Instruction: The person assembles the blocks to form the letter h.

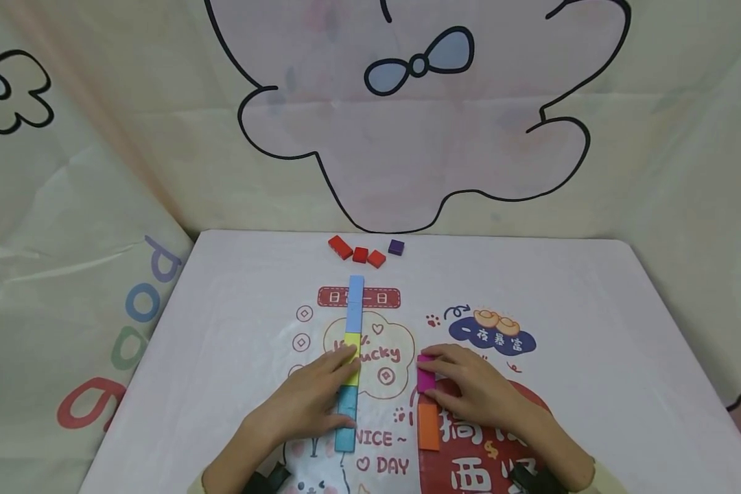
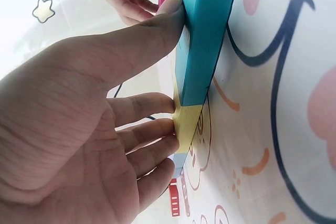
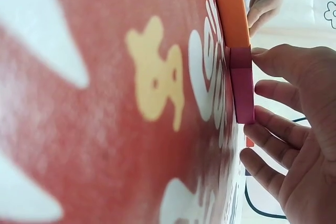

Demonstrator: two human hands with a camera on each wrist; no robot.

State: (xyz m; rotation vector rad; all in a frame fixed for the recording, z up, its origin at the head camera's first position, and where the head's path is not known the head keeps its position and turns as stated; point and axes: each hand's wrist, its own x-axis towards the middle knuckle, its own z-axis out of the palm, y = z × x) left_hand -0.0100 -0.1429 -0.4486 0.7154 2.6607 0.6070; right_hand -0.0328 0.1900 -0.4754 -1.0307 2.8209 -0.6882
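Note:
On the printed tabletop, a straight row of light blue blocks [image 1: 355, 305], a yellow block [image 2: 187, 127] and teal blocks [image 2: 207, 35] runs away from the person. The left hand [image 1: 305, 394] lies over the row; its extended fingers touch the yellow part, while the thumb rests against the teal part. To the right, a shorter row has magenta blocks [image 3: 242, 93] end to end with an orange block [image 1: 428, 425]. The right hand [image 1: 475, 384] touches the magenta part with its thumb and fingertips, fingers mostly extended.
Near the far table edge lie several loose red blocks [image 1: 340, 247] and one dark purple block [image 1: 396, 247]. A cloth backdrop [image 1: 407, 137] with cartoon outlines stands behind the white table [image 1: 593, 309]. Prints cover the table's near middle.

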